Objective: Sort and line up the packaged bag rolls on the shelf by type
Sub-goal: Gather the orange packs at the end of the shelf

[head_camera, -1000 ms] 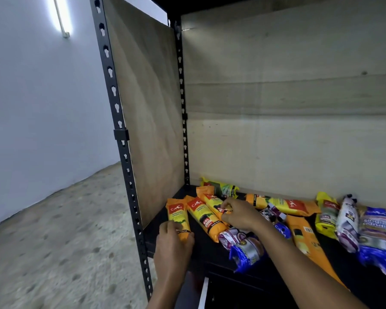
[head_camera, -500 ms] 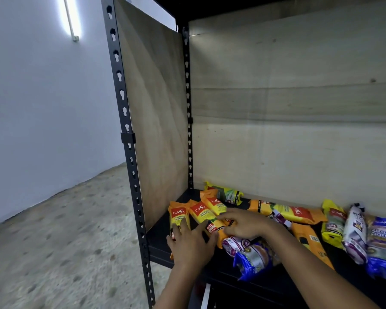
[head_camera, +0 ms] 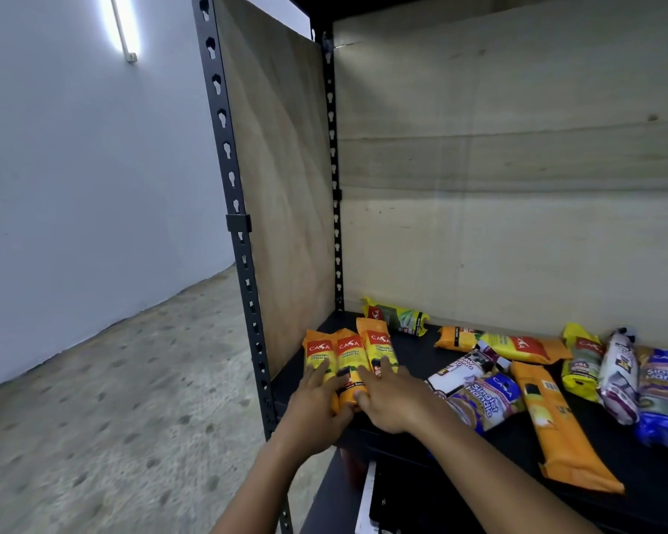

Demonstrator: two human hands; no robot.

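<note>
Fingers of both hands lie flat and spread on three orange packs (head_camera: 348, 356), the left hand (head_camera: 317, 402) and right hand (head_camera: 392, 398) squeezing them side by side rather than clasping any one, likely to square up a row at the shelf's (head_camera: 413, 352) near left corner. Both forearms reach in low from the near edge, while unsorted yellow, blue and purple packs lie scattered to the right.

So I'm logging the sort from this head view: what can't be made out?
- Lower ends of the three orange rolls: covered by the left hand and right hand.
- Blue packs: cut off by the right edge.
- Small print on the green roll: too small.
</note>
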